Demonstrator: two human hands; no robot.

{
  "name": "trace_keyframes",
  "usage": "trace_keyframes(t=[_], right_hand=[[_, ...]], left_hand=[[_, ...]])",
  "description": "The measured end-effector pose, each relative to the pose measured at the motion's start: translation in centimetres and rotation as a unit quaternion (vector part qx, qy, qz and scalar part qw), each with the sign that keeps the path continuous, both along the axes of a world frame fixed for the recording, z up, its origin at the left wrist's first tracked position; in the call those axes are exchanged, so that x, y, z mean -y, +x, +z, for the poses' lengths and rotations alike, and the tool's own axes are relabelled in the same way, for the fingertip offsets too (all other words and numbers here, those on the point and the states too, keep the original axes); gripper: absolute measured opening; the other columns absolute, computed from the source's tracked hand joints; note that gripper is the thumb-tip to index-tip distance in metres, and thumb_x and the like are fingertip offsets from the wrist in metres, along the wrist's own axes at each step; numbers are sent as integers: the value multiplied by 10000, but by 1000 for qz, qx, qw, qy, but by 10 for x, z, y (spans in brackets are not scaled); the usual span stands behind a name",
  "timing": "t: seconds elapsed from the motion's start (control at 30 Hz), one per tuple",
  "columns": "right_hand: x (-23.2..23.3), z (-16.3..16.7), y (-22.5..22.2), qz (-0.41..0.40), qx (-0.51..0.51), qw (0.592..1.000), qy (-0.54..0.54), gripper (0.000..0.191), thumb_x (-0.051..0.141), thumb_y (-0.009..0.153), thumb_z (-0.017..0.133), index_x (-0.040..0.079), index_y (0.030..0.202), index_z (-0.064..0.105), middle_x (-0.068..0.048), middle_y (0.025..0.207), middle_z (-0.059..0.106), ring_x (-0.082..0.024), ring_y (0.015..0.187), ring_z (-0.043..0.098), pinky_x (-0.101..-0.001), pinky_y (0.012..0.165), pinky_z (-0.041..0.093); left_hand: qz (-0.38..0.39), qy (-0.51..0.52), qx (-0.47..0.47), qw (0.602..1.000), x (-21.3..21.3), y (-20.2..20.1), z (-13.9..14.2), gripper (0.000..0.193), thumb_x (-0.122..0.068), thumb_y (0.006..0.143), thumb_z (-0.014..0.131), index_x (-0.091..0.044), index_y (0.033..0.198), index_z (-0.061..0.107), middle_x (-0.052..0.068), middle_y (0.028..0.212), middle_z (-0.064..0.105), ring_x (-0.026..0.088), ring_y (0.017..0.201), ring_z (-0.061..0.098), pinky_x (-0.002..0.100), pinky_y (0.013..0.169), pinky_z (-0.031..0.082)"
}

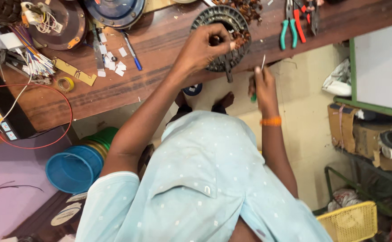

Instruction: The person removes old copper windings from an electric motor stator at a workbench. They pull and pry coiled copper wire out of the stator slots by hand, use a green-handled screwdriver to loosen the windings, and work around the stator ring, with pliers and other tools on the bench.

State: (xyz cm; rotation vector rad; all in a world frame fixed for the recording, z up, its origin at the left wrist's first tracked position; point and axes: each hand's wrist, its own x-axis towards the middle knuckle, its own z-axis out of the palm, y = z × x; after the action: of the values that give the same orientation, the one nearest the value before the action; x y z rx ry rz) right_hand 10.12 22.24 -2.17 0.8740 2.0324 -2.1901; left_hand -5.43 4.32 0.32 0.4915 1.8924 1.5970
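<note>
My left hand (pixel 203 46) grips a dark round motor stator (pixel 223 20) that stands tilted at the front edge of the wooden workbench (pixel 160 40). Its fingers press into the slots, where brown copper winding scraps (pixel 242 36) sit. My right hand (pixel 262 84) is just below the bench edge, right of the stator. It is closed around a thin metal tool with a green handle (pixel 253 97), whose shaft points up toward the stator. An orange band (pixel 272 121) circles that wrist.
Teal-handled pliers (pixel 288 31) and red-handled cutters (pixel 299 22) lie to the right. A blue pen (pixel 132 53), white paper bits, a yellow tape roll (pixel 65 84), round motor covers (pixel 66 22) and a red wire (pixel 66 107) lie to the left. Stacked blue tubs (pixel 72 170), cardboard boxes (pixel 361 134) and a yellow basket (pixel 350 222) stand on the floor.
</note>
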Motion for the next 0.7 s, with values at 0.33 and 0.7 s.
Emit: trace_keyframes(t=[0.33,0.7], right_hand=[[-27,-21,-76,-87,-146,985,-35,494,50,1066,640,59,1527,461,-44,1263,635,-126,1006,626,-285,805,542],[-28,-21,-35,-130,-113,981,-90,132,84,1054,616,28,1129,710,-11,1032,691,-66,872,623,-260,752,579]], left_hand=[[58,-8,-290,955,8,43,18,462,-222,853,878,-92,1248,676,63,1263,701,260,1157,627,392,1016,511],[124,-85,-353,924,-7,67,7,445,-49,895,803,-70,1311,647,103,1292,694,293,1184,619,424,1070,483]])
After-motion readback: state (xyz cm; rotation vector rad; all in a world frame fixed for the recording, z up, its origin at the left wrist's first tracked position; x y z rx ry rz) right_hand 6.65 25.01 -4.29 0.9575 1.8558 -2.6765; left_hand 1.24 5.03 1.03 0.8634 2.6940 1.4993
